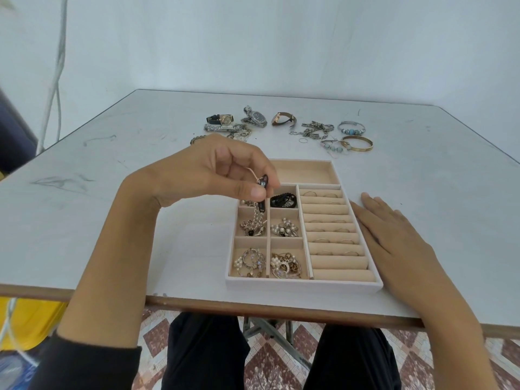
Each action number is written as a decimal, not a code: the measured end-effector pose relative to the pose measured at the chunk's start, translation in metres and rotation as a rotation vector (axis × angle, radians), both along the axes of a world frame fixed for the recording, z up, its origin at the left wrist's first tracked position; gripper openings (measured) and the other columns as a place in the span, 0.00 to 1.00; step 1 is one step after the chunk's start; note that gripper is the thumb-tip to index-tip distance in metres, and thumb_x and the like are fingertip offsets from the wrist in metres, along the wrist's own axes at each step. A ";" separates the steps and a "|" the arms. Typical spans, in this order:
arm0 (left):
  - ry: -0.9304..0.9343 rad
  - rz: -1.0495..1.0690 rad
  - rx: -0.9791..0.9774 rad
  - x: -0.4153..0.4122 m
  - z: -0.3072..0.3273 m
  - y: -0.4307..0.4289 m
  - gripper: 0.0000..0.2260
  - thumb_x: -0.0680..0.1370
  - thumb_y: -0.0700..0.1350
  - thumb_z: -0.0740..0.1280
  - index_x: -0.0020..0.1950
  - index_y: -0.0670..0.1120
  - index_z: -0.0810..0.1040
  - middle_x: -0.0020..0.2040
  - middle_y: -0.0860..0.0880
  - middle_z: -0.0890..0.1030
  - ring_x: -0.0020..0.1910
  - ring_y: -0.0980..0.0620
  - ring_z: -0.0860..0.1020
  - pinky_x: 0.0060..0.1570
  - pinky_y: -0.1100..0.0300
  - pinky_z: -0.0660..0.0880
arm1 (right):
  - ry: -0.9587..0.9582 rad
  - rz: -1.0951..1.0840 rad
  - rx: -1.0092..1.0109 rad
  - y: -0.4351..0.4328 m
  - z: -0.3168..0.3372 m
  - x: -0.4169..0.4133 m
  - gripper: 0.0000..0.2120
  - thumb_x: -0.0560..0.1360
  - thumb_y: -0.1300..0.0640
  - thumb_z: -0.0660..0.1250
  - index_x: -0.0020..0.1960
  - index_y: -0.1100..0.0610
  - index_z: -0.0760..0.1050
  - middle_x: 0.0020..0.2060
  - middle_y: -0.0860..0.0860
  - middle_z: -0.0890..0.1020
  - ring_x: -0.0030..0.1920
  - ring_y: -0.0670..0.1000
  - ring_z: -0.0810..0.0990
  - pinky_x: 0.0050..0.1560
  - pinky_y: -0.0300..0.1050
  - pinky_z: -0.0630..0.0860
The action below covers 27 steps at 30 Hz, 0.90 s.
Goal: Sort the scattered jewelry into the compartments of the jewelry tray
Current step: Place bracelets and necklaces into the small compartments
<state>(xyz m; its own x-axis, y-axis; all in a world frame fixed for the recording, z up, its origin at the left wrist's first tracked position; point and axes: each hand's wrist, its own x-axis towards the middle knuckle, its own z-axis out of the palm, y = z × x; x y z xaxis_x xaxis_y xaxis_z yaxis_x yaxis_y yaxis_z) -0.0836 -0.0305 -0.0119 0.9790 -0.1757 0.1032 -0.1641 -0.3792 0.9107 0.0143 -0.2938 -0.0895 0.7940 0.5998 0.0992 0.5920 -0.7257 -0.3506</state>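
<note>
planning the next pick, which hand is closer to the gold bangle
Right. The right hand rests flat beside the tray, short of the gold bangle; the left hand pinches a chain over the tray's left compartments.

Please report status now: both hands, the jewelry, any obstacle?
Left hand pinches chain piece above tray, small compartments. Right hand flat beside tray. Watches, bracelets unsorted beyond. Nothing blocks.

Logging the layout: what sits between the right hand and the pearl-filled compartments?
The ring rolls of the jewelry tray, several holding thin rings, in the head view.
</note>
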 end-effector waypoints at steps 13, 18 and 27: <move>0.048 -0.004 0.139 0.006 -0.006 0.003 0.05 0.69 0.43 0.74 0.44 0.51 0.82 0.39 0.43 0.82 0.44 0.46 0.80 0.54 0.59 0.75 | 0.003 -0.001 0.006 0.001 -0.001 0.000 0.30 0.74 0.42 0.38 0.75 0.41 0.54 0.77 0.44 0.52 0.77 0.43 0.47 0.73 0.38 0.40; 0.040 0.024 0.191 0.007 -0.007 0.005 0.06 0.69 0.45 0.74 0.45 0.48 0.82 0.36 0.52 0.83 0.41 0.55 0.77 0.48 0.66 0.70 | -0.001 0.000 0.003 0.000 -0.001 0.001 0.30 0.74 0.42 0.38 0.76 0.41 0.54 0.77 0.44 0.52 0.77 0.43 0.47 0.72 0.37 0.40; 0.084 0.061 0.233 0.009 -0.010 0.004 0.07 0.67 0.45 0.77 0.44 0.49 0.83 0.41 0.47 0.84 0.41 0.54 0.79 0.43 0.68 0.72 | -0.005 0.002 0.014 0.000 -0.002 0.001 0.30 0.74 0.42 0.38 0.76 0.40 0.55 0.77 0.44 0.53 0.77 0.43 0.47 0.73 0.38 0.40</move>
